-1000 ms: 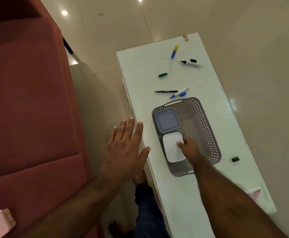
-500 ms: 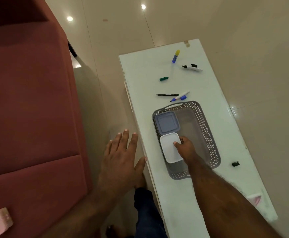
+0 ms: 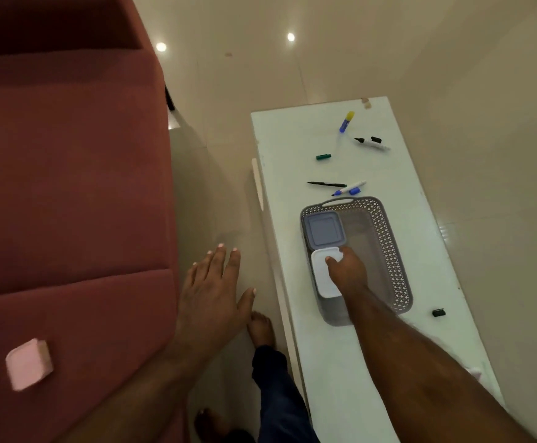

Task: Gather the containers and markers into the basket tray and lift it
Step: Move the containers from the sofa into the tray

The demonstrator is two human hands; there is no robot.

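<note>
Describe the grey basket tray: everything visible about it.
The grey basket tray is a rectangular plastic-looking bin with rounded corners, perforated lattice walls and a handle slot at its far end. It sits flat on the white table. Along its left side lie a grey-lidded container and a white-lidded container; the right hand reaches in, gripping the white one. Its right half is bare.

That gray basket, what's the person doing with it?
The person is tidying up. Their right hand is setting a white-lidded container into the gray basket tray, beside a gray-lidded container. The left hand hangs open off the table. Several markers lie on the white table.
</note>
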